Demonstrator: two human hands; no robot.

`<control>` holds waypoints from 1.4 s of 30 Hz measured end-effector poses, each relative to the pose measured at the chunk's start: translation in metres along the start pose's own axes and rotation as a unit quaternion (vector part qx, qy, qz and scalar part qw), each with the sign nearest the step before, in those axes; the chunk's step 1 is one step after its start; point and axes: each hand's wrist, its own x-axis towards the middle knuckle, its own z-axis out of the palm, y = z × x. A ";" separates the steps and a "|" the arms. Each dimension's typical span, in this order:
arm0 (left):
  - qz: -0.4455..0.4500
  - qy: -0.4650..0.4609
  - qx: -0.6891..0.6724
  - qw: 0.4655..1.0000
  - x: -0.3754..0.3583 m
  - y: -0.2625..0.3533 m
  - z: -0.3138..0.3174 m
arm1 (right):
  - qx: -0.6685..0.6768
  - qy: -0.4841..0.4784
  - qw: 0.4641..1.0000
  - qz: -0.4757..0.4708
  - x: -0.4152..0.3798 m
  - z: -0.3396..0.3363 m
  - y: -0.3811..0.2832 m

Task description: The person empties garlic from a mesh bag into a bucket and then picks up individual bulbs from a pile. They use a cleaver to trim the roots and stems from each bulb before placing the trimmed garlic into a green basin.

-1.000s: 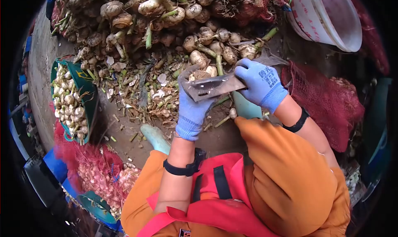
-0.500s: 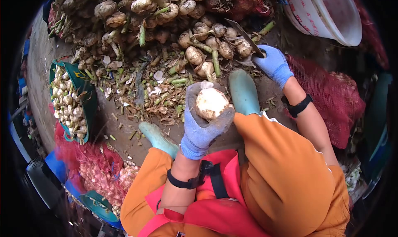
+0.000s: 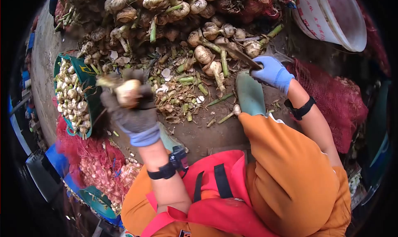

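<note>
My left hand, in a blue glove with a dirty grey palm, holds a garlic bulb in its curled fingers. A pale stalk on the bulb points left. Hand and bulb are slightly blurred, close to the right side of a green basket holding many trimmed garlic bulbs. My right hand, also gloved, is closed round the handle of a knife. Its blade points up and left over loose garlic bulbs with stalks.
A heap of untrimmed garlic lies ahead, with cut stalks and skins before it. A white bucket stands at the upper right. Red mesh sacks lie right and lower left. My green boots rest on the floor.
My left hand has swung left with the garlic bulb, from before my body to beside the green basket. My right hand keeps the knife in nearly the same place. The view has shifted slightly.
</note>
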 end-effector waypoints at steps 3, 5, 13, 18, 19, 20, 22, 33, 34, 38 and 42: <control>-0.004 -0.092 -0.127 0.988 0.027 0.034 -0.015 | 0.119 0.014 0.993 -0.001 -0.003 0.005 0.003; -0.006 0.011 0.173 0.985 0.041 -0.020 -0.021 | 0.121 -0.005 0.992 0.025 -0.003 0.010 -0.006; -0.152 -0.088 0.849 0.498 0.059 -0.152 -0.066 | 0.072 -0.007 0.997 0.012 -0.011 0.022 -0.014; -0.213 -0.108 0.858 0.455 0.054 -0.137 -0.083 | 0.157 -0.003 0.987 0.018 -0.009 0.017 -0.029; -0.216 -0.109 0.858 0.454 0.048 -0.138 -0.085 | 0.151 -0.007 0.988 0.007 -0.007 0.018 -0.028; -0.187 -0.055 0.829 0.525 0.044 -0.140 -0.085 | 0.151 -0.006 0.988 0.008 -0.008 0.019 -0.029; -0.158 -0.003 0.789 0.593 0.040 -0.144 -0.083 | 0.098 0.007 0.995 -0.010 -0.011 0.019 -0.032; -0.170 -0.068 0.488 0.853 -0.027 -0.093 -0.010 | -0.293 0.113 0.916 -0.249 -0.040 0.016 -0.064; -0.112 -0.110 0.600 0.784 -0.029 -0.091 -0.009 | -0.286 0.105 0.910 -0.281 -0.043 0.017 -0.066; -0.071 -0.112 0.590 0.797 -0.039 -0.096 -0.008 | -0.292 0.088 0.890 -0.338 -0.044 0.019 -0.071; -0.031 -0.161 0.650 0.742 -0.042 -0.097 -0.014 | -0.268 0.108 0.892 -0.347 -0.039 0.018 -0.064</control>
